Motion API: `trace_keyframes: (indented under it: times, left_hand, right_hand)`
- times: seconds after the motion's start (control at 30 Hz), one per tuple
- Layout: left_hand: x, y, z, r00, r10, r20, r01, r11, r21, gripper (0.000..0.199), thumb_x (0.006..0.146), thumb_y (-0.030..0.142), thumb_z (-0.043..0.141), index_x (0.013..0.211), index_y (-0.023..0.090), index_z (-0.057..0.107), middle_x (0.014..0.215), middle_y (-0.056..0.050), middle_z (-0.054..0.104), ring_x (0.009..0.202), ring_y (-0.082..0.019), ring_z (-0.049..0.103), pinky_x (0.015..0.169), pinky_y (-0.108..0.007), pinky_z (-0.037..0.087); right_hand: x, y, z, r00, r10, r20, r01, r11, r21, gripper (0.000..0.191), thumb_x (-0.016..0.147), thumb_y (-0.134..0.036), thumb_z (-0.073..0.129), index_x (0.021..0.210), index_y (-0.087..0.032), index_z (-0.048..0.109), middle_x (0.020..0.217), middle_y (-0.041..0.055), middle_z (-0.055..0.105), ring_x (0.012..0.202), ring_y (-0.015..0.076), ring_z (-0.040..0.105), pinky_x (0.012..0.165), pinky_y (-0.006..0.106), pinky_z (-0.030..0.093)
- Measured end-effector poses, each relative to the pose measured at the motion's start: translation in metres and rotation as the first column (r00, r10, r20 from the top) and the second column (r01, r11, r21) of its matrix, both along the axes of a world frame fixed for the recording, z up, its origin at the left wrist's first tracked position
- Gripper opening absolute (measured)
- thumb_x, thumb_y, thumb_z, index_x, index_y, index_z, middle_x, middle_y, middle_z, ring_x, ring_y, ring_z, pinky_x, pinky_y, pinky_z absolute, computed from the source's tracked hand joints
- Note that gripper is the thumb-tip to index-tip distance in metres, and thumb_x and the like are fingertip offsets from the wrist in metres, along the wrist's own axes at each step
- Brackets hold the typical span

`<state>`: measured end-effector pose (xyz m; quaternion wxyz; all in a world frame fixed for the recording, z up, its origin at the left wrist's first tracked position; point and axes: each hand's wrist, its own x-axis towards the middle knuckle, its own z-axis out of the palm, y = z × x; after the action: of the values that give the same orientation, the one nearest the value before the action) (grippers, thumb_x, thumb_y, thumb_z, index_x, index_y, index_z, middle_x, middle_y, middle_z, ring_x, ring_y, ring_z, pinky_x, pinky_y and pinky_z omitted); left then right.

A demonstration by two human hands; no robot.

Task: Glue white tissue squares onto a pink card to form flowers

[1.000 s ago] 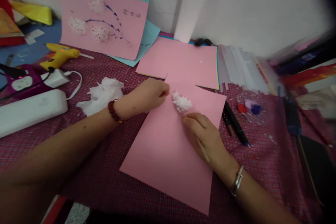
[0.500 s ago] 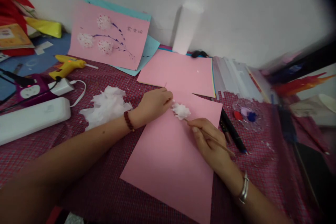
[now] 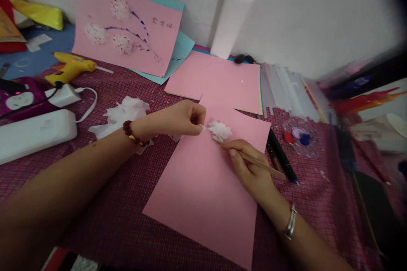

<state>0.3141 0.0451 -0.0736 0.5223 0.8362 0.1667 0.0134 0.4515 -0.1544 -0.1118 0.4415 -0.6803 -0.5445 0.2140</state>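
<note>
A small white tissue flower [image 3: 220, 131] lies near the top of a pink sheet [image 3: 203, 194]. My left hand [image 3: 187, 117] is closed just left of the flower, pinching a small bit of white tissue [image 3: 202, 128] between thumb and finger. In my right hand [image 3: 251, 169] is a thin wooden stick [image 3: 262, 165], its tip against the lower edge of the flower. A pile of white tissue pieces [image 3: 122, 114] lies on the checked cloth, partly behind my left forearm.
Finished flower picture [image 3: 127, 29] leans at the back left. Yellow glue gun [image 3: 71, 67], purple socket block [image 3: 22, 97] and white power strip [image 3: 38, 133] are left. Black pens [image 3: 282, 156], a clear dish of coloured dabs [image 3: 300, 135] and clear strips [image 3: 282, 89] are right.
My left hand has turned and drawn back slightly to the left, with a tissue bit now visible at its fingertips. The stick's tip has moved a little left under the flower. The view has shifted slightly.
</note>
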Motion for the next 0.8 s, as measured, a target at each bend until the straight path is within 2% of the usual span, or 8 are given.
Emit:
trace_keyframes:
  times: [0.2, 0.37, 0.5, 0.63, 0.8]
  left_hand:
    - [0.006, -0.007, -0.011, 0.998, -0.039, 0.057, 0.040, 0.999, -0.015, 0.010, 0.066, 0.007, 0.050, 0.071, 0.015, 0.055, 0.058, 0.005, 0.050, 0.051, -0.005, 0.042, 0.046, -0.018, 0.029]
    - [0.013, -0.015, -0.018, 0.993, -0.102, 0.051, 0.092, 0.981, 0.170, 0.017, 0.071, 0.009, 0.050, 0.075, 0.013, 0.066, 0.069, 0.000, 0.063, 0.062, -0.007, 0.054, 0.057, -0.019, 0.038]
    - [0.018, -0.021, -0.026, 0.994, -0.061, 0.093, 0.031, 0.957, 0.288, 0.019, 0.071, 0.007, 0.050, 0.077, 0.013, 0.067, 0.074, -0.001, 0.065, 0.067, -0.009, 0.056, 0.061, -0.020, 0.039]
    - [0.021, -0.024, -0.033, 0.990, 0.023, 0.137, -0.062, 0.957, 0.283, 0.014, 0.070, 0.006, 0.050, 0.077, 0.013, 0.060, 0.067, 0.001, 0.061, 0.060, -0.008, 0.052, 0.054, -0.019, 0.034]
    - [0.023, -0.024, -0.034, 0.985, 0.034, 0.170, -0.081, 0.958, 0.276, 0.009, 0.069, 0.006, 0.051, 0.071, 0.013, 0.056, 0.063, 0.002, 0.058, 0.058, -0.007, 0.049, 0.052, -0.018, 0.033]
  right_hand:
    - [0.001, 0.000, 0.001, 0.993, -0.099, 0.072, 0.097, 0.995, 0.028, 0.017, 0.091, -0.019, 0.047, 0.097, -0.022, 0.062, 0.091, 0.0023, 0.064, 0.084, 0.0153, 0.060, 0.073, 0.030, 0.047]
    - [0.001, 0.001, 0.001, 0.992, -0.101, 0.071, 0.100, 0.995, 0.012, 0.016, 0.090, -0.019, 0.047, 0.096, -0.022, 0.063, 0.090, 0.0019, 0.064, 0.082, 0.0153, 0.059, 0.071, 0.030, 0.046]
    - [0.001, -0.001, 0.002, 0.993, -0.109, 0.054, 0.108, 0.994, 0.020, 0.016, 0.090, -0.019, 0.048, 0.096, -0.023, 0.063, 0.089, 0.0016, 0.064, 0.081, 0.0151, 0.059, 0.071, 0.030, 0.046]
    - [0.000, -0.004, 0.002, 0.993, -0.122, -0.002, 0.122, 0.989, 0.087, 0.017, 0.091, -0.019, 0.047, 0.095, -0.024, 0.063, 0.087, 0.0016, 0.064, 0.078, 0.0156, 0.060, 0.069, 0.031, 0.047]
    - [-0.002, -0.004, 0.001, 0.999, -0.052, 0.010, 0.052, 0.997, 0.050, 0.016, 0.091, -0.020, 0.047, 0.095, -0.023, 0.062, 0.090, 0.0023, 0.063, 0.083, 0.0164, 0.059, 0.072, 0.032, 0.047]
